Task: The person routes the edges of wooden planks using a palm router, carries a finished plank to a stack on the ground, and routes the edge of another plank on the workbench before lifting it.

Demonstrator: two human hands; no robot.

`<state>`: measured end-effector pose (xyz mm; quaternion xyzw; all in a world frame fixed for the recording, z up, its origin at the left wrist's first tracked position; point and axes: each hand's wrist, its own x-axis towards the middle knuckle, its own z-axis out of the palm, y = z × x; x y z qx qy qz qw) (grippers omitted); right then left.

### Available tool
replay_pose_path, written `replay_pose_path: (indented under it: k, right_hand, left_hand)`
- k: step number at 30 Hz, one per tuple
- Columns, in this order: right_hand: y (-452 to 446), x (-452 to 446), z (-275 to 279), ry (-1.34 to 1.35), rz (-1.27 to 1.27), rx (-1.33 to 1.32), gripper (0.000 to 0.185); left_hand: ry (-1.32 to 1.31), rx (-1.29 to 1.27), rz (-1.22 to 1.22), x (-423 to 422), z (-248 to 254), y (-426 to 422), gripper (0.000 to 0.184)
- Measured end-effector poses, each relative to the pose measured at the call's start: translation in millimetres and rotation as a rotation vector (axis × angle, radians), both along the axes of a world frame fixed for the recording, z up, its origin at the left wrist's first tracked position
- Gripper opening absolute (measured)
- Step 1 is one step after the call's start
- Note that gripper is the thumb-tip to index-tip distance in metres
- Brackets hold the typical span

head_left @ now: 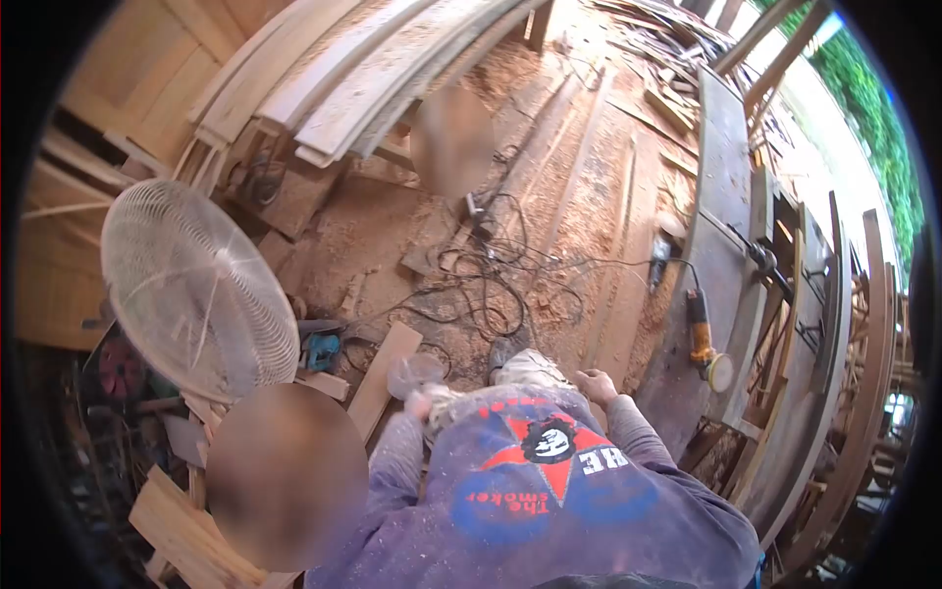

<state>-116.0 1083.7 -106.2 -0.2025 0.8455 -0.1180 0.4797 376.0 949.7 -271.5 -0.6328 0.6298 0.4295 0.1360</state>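
Observation:
My left hand [420,401], partly blurred, is closed around a clear cup-like object [415,373] beside my lap. On the other side, my right hand [596,385] rests by my light trousers [531,370], its fingers loosely spread, and nothing shows in it. My purple shirt [628,491] with a red star print fills the lower middle. A wooden board [388,378] leans next to my left hand. Dark cables [486,285] lie tangled on the floor just beyond my feet.
A large round fan [196,290] stands at the left, near a blue tool [322,350]. Long planks [343,88] are stacked at the upper left. A yellow grinder [701,339] lies on a long board [677,344] at the right. Sawdust [599,211] covers the floor. Two round areas are blurred.

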Motion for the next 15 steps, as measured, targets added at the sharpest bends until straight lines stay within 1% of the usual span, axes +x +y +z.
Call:
replay_pose_path:
  k: [1,3,4,5,6,7,8,9,10,11,13,14,15]
  right_hand:
    - [3,-22,9,0.000,-0.032,0.026,0.054]
    - [13,-43,18,-0.065,-0.235,-0.025,0.051]
    - [19,-50,19,-0.076,-0.266,-0.016,0.051]
    - [23,-62,16,-0.063,-0.358,-0.011,0.052]
    - [23,-69,9,-0.050,-0.446,-0.008,0.053]
    - [22,-69,1,-0.060,-0.468,-0.009,0.053]
    - [29,-66,-10,-0.084,-0.510,0.045,0.050]
    - [35,-63,-21,-0.107,-0.552,0.100,0.046]
    - [70,-61,-78,-0.038,-0.215,0.045,0.049]
    - [103,-60,-133,0.084,0.098,-0.027,0.051]
    - [82,-45,-106,-0.138,-0.020,0.086,0.050]
    - [73,-46,-96,-0.216,-0.140,0.144,0.050]
    - [62,-47,-88,-0.278,-0.269,0.185,0.049]
  left_hand:
    - [0.062,-0.050,0.106,-27,-2,-36,0.058]
    - [0.382,0.033,0.374,-80,-1,-98,0.053]
    - [0.536,0.080,0.505,-107,2,-130,0.052]
    - [0.606,0.054,0.439,-139,27,-154,0.047]
    - [0.718,0.104,0.516,-182,87,-169,0.031]
    - [0.708,0.107,0.495,-210,117,-180,0.031]
    - [0.689,-0.007,0.338,-233,137,-188,0.034]
    - [0.668,-0.115,0.189,-248,143,-195,0.037]
    - [0.706,-0.169,0.107,-255,140,-208,0.040]
    - [0.701,-0.168,0.111,-266,147,-229,0.040]
    - [0.622,0.013,0.048,-288,182,-286,0.038]
    - [0.620,-0.040,0.074,-298,201,-315,0.038]
    - [0.638,-0.132,0.110,-300,198,-348,0.037]
